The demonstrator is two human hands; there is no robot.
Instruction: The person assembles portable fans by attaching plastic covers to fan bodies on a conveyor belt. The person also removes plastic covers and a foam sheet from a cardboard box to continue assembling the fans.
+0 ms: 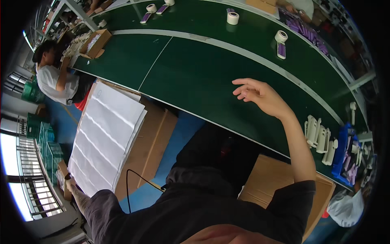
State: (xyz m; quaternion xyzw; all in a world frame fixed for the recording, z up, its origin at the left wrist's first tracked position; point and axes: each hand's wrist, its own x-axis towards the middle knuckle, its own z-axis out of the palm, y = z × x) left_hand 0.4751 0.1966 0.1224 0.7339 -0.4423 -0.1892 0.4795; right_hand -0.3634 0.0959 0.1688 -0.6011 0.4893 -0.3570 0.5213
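Observation:
My right hand [260, 95] hovers over the dark green conveyor table [195, 77] with its fingers apart and loosely curled, holding nothing. My left hand [72, 187] reaches down at the lower left, at the near corner of a stack of large white sheets [105, 138] lying on a brown cardboard box [152, 140]. It is too small to show whether its fingers grip the sheets. Several white plastic parts [319, 136] stand on the table edge to the right of my right arm.
Tape rolls [232, 17] [281, 35] and a purple flat piece [281, 50] lie further along the belt. A blue bin [342, 156] stands at the right. An open carton [96, 42] and a seated co-worker [50, 81] are at the left. Another cardboard box [276, 177] stands below the table.

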